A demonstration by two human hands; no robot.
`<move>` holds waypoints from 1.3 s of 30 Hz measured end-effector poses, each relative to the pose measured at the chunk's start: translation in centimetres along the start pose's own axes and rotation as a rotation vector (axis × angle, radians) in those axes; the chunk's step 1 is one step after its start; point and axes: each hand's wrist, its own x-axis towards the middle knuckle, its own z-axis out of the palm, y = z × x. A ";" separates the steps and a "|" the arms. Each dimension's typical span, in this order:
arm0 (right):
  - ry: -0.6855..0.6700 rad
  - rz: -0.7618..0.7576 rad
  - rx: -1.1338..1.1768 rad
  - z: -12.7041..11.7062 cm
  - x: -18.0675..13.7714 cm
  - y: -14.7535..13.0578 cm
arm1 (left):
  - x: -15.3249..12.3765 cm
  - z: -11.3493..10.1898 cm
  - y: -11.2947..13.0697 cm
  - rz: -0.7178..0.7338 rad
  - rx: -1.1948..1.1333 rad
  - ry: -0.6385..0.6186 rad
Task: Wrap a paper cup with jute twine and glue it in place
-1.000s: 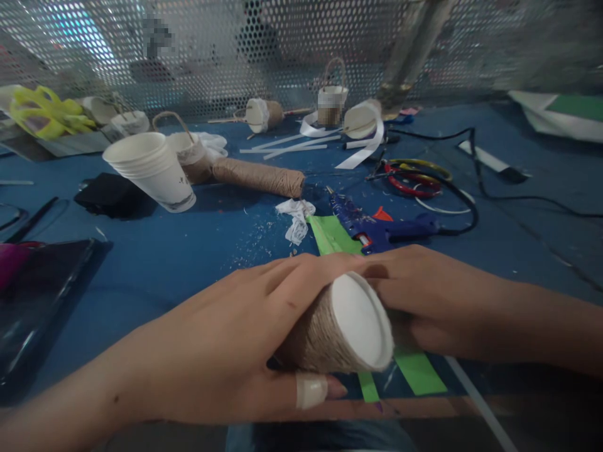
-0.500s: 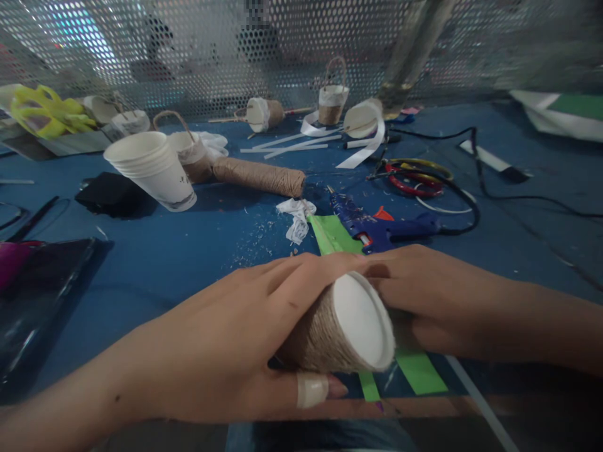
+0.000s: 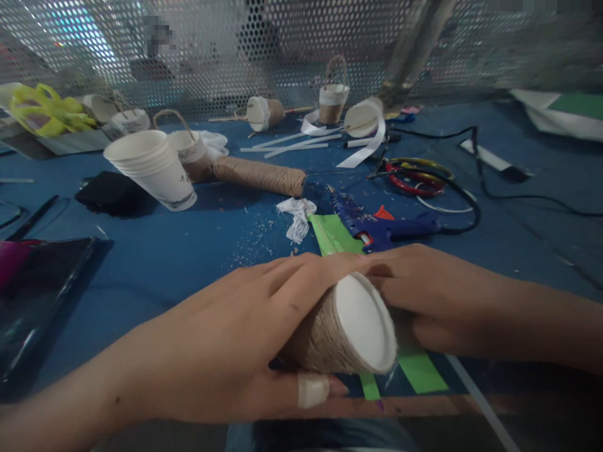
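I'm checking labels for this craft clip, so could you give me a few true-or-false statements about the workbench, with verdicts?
1. The left hand holds a twine-wrapped cup. True.
2. The glue gun is entirely red. False: the glue gun is mostly blue, with an orange-red part.
3. The twine roll lies on its side. True.
4. The left thumb is bare. False: a pale bandage wraps it.

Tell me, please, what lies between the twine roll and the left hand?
Between the twine roll and the left hand, the head view shows white crumbs and, at right, a crumpled white scrap on the table.
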 end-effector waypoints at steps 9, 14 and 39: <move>-0.119 0.089 0.031 -0.3 0.1 -0.2 | 0.1 0.0 0.1 -0.039 -0.047 -0.021; -0.130 0.105 0.043 -0.6 0.2 -0.4 | 0.0 0.0 0.3 -0.063 -0.101 0.002; -0.153 0.130 0.056 -0.9 0.8 -0.9 | -0.1 0.0 0.3 -0.114 -0.028 -0.025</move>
